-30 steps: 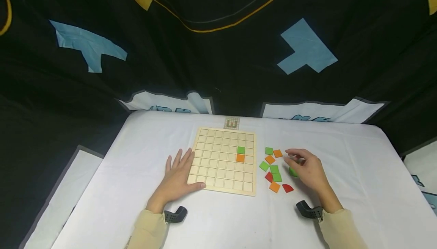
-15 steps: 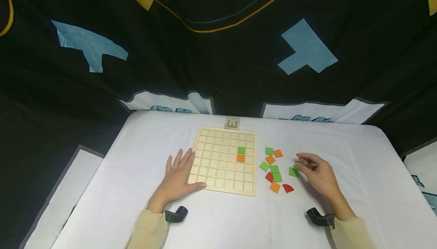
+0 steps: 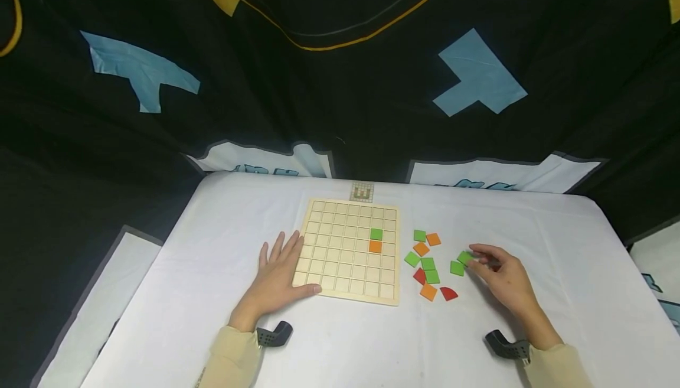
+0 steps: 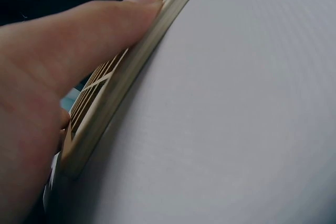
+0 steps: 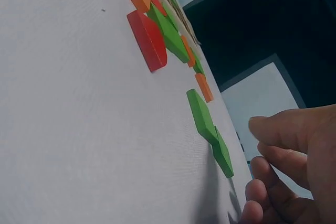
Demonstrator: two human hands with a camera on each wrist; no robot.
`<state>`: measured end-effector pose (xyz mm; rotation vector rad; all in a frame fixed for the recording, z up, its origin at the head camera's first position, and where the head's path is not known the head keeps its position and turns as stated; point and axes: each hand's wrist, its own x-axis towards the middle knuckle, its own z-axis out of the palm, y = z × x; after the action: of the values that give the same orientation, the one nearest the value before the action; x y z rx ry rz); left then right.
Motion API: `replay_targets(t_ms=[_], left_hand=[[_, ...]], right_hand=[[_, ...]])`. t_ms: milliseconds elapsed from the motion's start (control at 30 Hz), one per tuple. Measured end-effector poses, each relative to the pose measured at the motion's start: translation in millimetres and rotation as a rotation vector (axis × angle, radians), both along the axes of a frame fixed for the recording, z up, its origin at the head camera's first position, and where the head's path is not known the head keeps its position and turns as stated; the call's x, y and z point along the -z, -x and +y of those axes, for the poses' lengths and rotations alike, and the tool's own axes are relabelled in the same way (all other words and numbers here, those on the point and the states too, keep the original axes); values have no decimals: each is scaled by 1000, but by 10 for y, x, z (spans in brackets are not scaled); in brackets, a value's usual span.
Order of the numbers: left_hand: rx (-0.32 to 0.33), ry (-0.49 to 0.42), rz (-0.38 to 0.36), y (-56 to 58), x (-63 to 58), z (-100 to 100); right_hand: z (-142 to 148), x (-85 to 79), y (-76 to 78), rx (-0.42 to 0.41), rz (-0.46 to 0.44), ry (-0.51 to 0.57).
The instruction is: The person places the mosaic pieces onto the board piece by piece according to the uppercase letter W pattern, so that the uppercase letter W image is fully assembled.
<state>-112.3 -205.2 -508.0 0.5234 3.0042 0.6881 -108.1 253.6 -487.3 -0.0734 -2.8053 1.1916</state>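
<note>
My left hand lies spread along the left side of a wooden grid board, fingers straight. Its thumb rests on the board's front left corner. One green tile and one orange tile sit in the grid, the green one just behind. On the right, my right hand hovers with loosely curled fingers just beside a green tile, which meets another green tile at a corner. In the right wrist view these two lie on the cloth, and the fingers hold nothing.
Between board and right hand lie several loose green tiles, orange tiles, a red tile and a red quarter-round piece. A small patterned card is behind the board. White cloth covers the table; a dark curtain hangs behind.
My right hand has moved right, away from the loose pieces, and drawn back from a green tile that now shows beside the other green one. The left hand has stayed on the board.
</note>
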Motion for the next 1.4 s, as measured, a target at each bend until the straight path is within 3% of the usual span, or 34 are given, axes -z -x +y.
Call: replay_targets(t_ms=[467,833,1400], left_hand=[[4,0,6,9,26,-9],[4,-15,1,-7,13,-1],[4,-5,6,-10,-1,2]], right_hand=[[11,40,48,-43,13,-101],[-22,6,94,-84,-28,-219],[-30,-18,112,-87,-47,-257]])
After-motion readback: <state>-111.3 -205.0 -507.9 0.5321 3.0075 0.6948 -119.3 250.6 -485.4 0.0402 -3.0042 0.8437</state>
